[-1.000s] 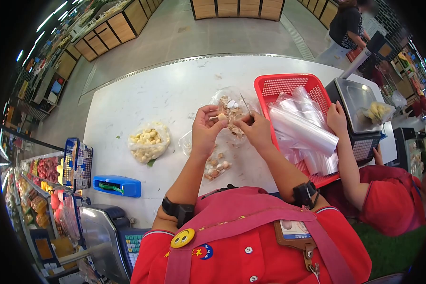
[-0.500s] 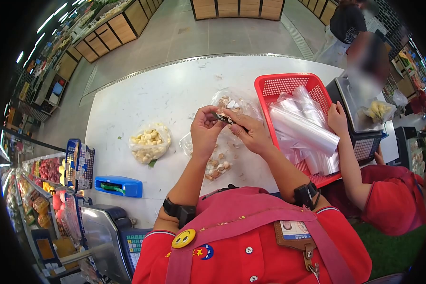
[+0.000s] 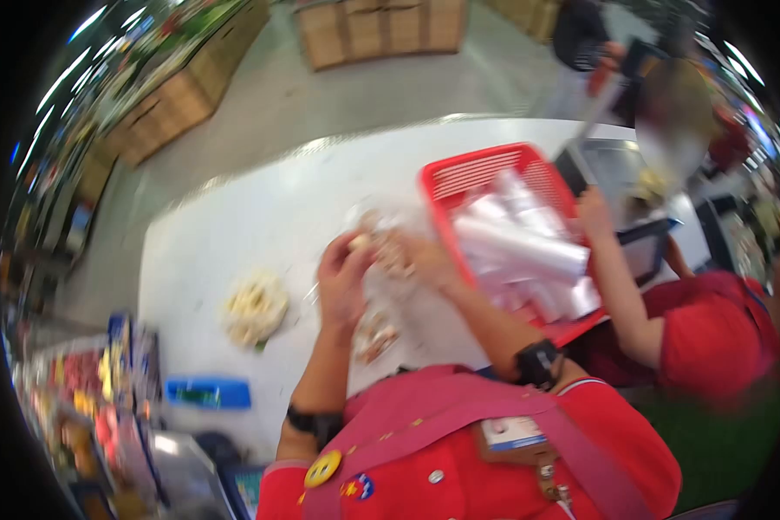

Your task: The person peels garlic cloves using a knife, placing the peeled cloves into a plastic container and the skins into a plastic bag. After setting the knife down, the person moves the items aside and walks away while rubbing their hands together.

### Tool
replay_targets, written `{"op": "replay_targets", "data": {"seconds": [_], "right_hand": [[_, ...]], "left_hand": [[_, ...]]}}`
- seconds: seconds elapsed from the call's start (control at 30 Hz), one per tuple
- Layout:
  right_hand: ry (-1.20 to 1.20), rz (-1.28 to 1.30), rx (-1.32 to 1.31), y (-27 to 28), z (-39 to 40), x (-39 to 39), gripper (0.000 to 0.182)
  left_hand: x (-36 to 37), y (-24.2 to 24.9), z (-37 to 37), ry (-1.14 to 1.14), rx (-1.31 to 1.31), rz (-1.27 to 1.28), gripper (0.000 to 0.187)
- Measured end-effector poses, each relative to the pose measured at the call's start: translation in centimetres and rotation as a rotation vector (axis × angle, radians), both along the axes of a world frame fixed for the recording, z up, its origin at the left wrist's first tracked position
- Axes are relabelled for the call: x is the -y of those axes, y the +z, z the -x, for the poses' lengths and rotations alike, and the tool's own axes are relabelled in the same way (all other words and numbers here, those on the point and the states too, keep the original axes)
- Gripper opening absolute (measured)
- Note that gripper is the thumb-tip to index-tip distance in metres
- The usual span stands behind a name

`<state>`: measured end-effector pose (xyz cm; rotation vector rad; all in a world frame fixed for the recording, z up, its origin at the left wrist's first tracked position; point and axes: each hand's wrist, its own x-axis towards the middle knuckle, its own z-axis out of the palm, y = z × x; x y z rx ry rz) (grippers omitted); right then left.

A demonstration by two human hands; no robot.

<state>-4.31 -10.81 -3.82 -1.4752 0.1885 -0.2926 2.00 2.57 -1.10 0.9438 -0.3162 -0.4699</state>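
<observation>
Motion blurs the whole view. My left hand (image 3: pixel 342 273) is closed over the white table, thumb and fingers pinching a small pale piece (image 3: pixel 361 243) that looks like a peeled garlic clove. My right hand (image 3: pixel 429 263) is at the bag of brownish pieces (image 3: pixel 392 253); its fingers are smeared, so I cannot make out whether they hold anything. Nearer my body is a second clear pack of brown and pale pieces (image 3: pixel 375 336). To the left, a bag of pale yellowish pieces (image 3: pixel 256 308) lies on the table.
A red basket (image 3: pixel 436 186) with rolls of clear plastic bags (image 3: pixel 524 250) stands at the right. Beyond it are a scale (image 3: pixel 611 165) and a co-worker's arm (image 3: pixel 611 260). At the left front lie a blue holder (image 3: pixel 208 393) and a weighing machine (image 3: pixel 178 468).
My hands were together around a dark slim tool; now they are apart, the left with a pale piece, the right over the bag. The tool no longer shows. The view has shifted.
</observation>
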Motion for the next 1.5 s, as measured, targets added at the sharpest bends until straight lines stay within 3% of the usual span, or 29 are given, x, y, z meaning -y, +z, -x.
{"op": "replay_targets", "data": {"seconds": [0.03,0.1,0.17,0.23,0.37,0.43,0.57,0.63,0.7,0.77,0.93,1.23,1.5], "right_hand": [[0.0,0.316,0.016,-0.1,0.1,0.2,0.032],[-0.186,0.567,-0.242,2.5,1.2,-0.4,0.038],[-0.291,0.582,-0.129,1.8,1.3,0.1,0.035],[-0.32,0.672,-0.218,1.9,1.5,0.2,0.034],[-0.367,0.624,-0.196,1.9,1.3,-0.3,0.033],[-0.396,0.699,-0.06,1.0,0.7,-0.2,0.03],[-0.341,0.635,-0.033,0.6,0.8,-0.4,0.026],[-0.306,0.621,-0.043,0.7,0.9,-0.4,0.022],[-0.316,0.608,-0.059,0.7,0.8,-0.5,0.021],[-0.324,0.592,-0.073,0.8,0.8,-0.4,0.021],[-0.354,0.624,-0.018,0.2,0.6,-0.6,0.025],[-0.304,0.581,-0.077,0.1,0.6,-0.5,0.031],[-0.312,0.613,-0.057,-0.4,0.3,-0.6,0.025]], "left_hand": [[-0.1,-0.4,-0.4,-0.058,-0.047,0.022,0.032],[0.2,0.2,0.3,-0.067,-0.069,-0.047,0.033],[0.4,-1.1,-0.2,-0.056,-0.052,-0.096,0.022],[1.0,-0.7,0.1,-0.042,-0.057,-0.165,0.013],[0.8,-0.2,0.3,-0.103,0.023,-0.145,0.004],[0.8,-0.3,0.2,-0.015,0.062,-0.231,0.011],[-0.3,-0.2,0.0,0.012,0.163,-0.275,0.015],[-2.1,-2.2,-2.2,0.178,0.296,-0.244,0.018],[-6.2,-1.2,-4.4,-0.01,0.103,-0.142,0.015],[-8.0,-0.8,-5.6,0.363,-0.049,-0.406,0.026],[-12.5,-1.9,-7.6,0.628,0.073,-0.704,0.022],[-13.7,-2.8,-8.4,0.605,0.33,-0.822,0.018],[-14.0,-2.8,-8.4,0.569,0.448,-0.844,0.018]]}}
